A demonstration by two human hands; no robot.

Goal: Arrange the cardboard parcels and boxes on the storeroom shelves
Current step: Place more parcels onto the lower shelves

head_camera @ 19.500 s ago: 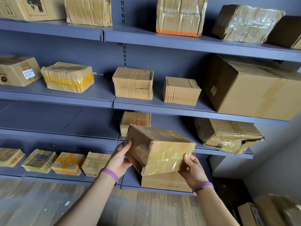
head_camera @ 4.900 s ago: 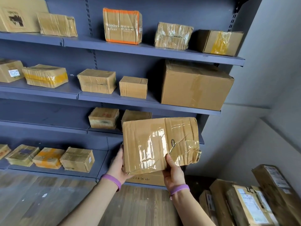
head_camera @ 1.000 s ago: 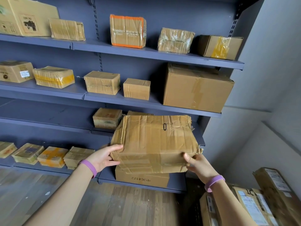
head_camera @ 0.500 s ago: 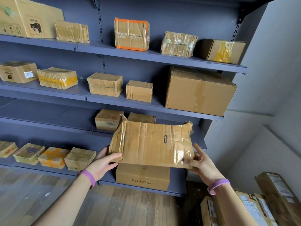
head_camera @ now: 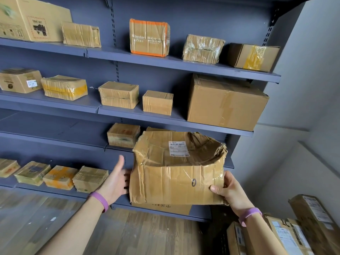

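Parcel (head_camera: 176, 173), ctr frame, tipped vs prev.: label face now up. Your L hand (head_camera: 116, 183) presses flat on its side; R hand (head_camera: 230, 192) grips its corner.

Fixtures: shelves (head_camera: 165, 61) slate blue-grey, wall (head_camera: 303, 89) pale grey, floor (head_camera: 147, 234) grey-brown wood planking. Item: crushed parcel (head_camera: 176, 181) tan cardboard under glossy clear tape, white label (head_camera: 178, 148) with black print, black oval mark on the front. Others: orange-edged box (head_camera: 149, 37) tan with pale lettering; yellow-banded parcel (head_camera: 64, 87) tan, yellow stripe; wristbands (head_camera: 100, 200) purple.
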